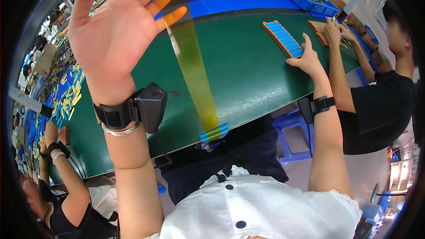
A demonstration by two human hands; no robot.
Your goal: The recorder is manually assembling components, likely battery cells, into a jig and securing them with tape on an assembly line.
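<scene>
Left hand point(117, 26) raised with a long yellow tape stretched below it; right hand point(305, 59) far out on the bench.

Nearest, a small stack of blue strips point(214, 132) hangs at the near edge of the green bench point(239, 75), stuck to the lower end of the translucent yellow tape point(195, 66); the tape runs up from there to the left hand's fingertips, which pinch its top end while the palm is open and the fingers lie loosely together. Judging from this, the tape could twist or stick to itself, or the strips could peel off and drop over the edge, since only adhesive seems to carry them. Farther off, the right hand rests spread, fingertips on the near end of a wooden tray of blue strips point(283, 39); a careless push might slide the tray toward the co-worker's hand point(333, 31) just beyond.
</scene>
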